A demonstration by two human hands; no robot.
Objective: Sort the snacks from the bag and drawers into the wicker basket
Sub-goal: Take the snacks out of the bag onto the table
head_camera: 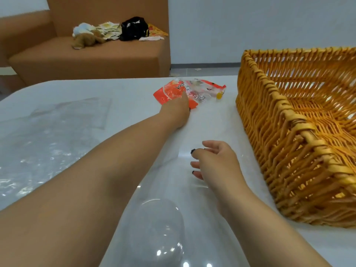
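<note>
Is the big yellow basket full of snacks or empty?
Empty in the part that shows. The wicker basket shows only bare woven floor; its right side is out of frame. The orange snack bag lies outside on the table.

Brightness: bright, even, soft indoor light.
Glare: white spots on the glossy tabletop (212, 120) and on the clear plastic sheet (48, 143) left of the left hand's fingers (185, 98).
Shadows: faint, soft under the forearms.
Blur: slight smear on the wicker basket (300, 135) right of the fingers.
Distortion: wide-angle bending at the edges; near forearms look oversized.
</note>
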